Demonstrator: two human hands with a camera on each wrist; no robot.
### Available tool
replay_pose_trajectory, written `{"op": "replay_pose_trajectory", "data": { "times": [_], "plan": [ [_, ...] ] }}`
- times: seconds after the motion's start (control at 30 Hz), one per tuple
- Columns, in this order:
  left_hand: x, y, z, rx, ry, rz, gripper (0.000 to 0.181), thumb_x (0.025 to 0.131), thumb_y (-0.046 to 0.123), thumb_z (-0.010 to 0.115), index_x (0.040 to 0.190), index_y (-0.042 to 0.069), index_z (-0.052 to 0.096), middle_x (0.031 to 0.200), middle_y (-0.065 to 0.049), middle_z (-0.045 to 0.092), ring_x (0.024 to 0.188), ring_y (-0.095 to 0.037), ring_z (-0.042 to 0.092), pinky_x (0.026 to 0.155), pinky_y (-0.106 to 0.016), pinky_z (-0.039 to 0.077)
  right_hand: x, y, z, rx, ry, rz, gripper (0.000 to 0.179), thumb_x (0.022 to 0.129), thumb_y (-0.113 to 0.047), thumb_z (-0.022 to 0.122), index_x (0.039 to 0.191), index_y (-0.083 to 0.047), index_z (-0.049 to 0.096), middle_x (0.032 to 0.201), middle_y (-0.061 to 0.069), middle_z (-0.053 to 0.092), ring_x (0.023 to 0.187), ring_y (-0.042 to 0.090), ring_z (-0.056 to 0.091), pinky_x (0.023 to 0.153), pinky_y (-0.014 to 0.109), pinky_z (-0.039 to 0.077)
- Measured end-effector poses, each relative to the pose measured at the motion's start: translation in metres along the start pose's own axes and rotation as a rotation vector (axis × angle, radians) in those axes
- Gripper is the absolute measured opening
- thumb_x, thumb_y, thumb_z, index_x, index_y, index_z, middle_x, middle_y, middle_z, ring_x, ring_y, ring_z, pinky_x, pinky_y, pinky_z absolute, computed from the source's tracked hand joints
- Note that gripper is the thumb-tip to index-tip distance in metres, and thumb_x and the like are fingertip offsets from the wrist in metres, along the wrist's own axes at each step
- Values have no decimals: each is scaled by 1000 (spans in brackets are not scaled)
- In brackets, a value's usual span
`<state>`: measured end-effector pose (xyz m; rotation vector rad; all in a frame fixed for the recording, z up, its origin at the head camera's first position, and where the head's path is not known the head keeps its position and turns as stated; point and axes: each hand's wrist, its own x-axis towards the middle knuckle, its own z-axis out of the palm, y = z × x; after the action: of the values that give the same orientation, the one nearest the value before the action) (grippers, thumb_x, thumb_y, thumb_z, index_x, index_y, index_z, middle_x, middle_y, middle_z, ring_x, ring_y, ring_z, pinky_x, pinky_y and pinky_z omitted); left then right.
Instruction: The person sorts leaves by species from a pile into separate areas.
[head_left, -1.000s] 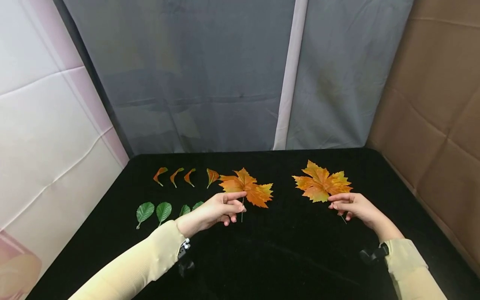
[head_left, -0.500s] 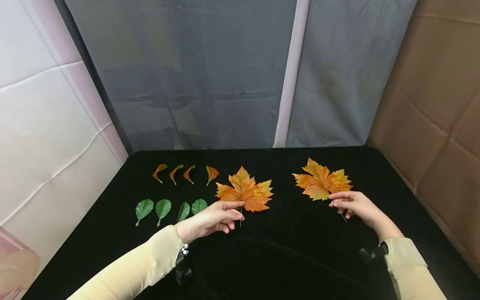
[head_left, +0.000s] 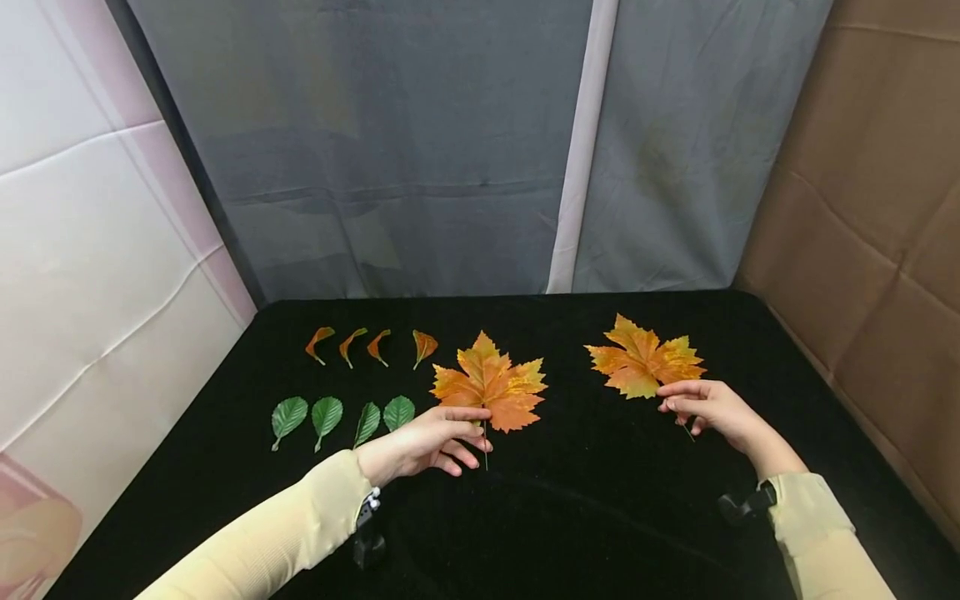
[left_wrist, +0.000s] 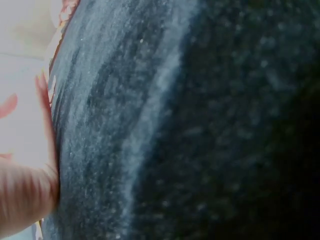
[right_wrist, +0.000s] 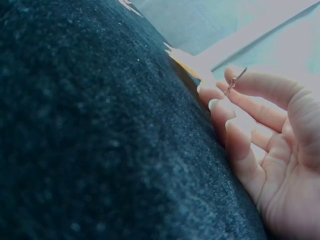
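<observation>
In the head view, an orange-yellow maple leaf (head_left: 491, 383) lies on the black cloth near the middle, its thin stem pointing toward me. My left hand (head_left: 427, 442) is at the base of this leaf, the index fingertip touching it by the stem. In the left wrist view the thumb stands apart from the straighter fingers of the left hand (left_wrist: 30, 190). Farther right is a second maple leaf (head_left: 641, 358) of the same colours. My right hand (head_left: 716, 412) pinches its stem; the right wrist view shows the stem (right_wrist: 235, 82) between thumb and fingers.
Several small curled orange leaves (head_left: 423, 348) form a row at the back left. Below them runs a row of several green leaves (head_left: 327, 417), the rightmost close to my left wrist. The black-covered table (head_left: 570, 517) meets a grey curtain (head_left: 412, 167) behind and a brown one (head_left: 885, 208) at right.
The left maple leaf has turned flat and shifted slightly toward me with my left hand. The left fingers have since loosened and spread. My right hand keeps its pinch, hardly moving.
</observation>
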<state>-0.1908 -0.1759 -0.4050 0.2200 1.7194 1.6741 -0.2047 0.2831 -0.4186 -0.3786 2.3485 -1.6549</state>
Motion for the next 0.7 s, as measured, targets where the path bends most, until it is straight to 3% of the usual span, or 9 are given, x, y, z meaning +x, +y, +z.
{"op": "replay_pose_trajectory", "data": {
  "times": [0.13,0.27,0.47,0.7],
  "plan": [
    [2,4,-4,49,-52,-45,52,99,16,52,147,4,37,107,-17,69,64,-15,68,52,-26,54,-1,-2,0,8,-4,-13,39,99,-16,57,124,13,55,96,0,71,70,10,56,54,25,50],
    [4,7,-8,103,-64,-75,48,99,19,52,144,5,41,102,-16,70,60,-13,65,51,-26,53,-1,-1,0,13,4,4,39,99,-17,57,125,12,55,95,-1,71,70,10,56,55,25,50],
    [6,9,-8,172,-31,-77,45,97,17,54,140,5,45,95,-15,70,53,-11,62,46,-25,51,1,0,0,-1,7,16,42,99,-19,56,127,12,54,96,0,70,71,11,56,55,26,50],
    [6,8,0,320,30,-25,45,91,7,63,132,3,45,81,-11,69,44,-9,55,41,-23,47,1,1,0,2,12,16,41,100,-18,56,127,13,53,95,0,70,70,11,56,55,26,50]
  ]
}}
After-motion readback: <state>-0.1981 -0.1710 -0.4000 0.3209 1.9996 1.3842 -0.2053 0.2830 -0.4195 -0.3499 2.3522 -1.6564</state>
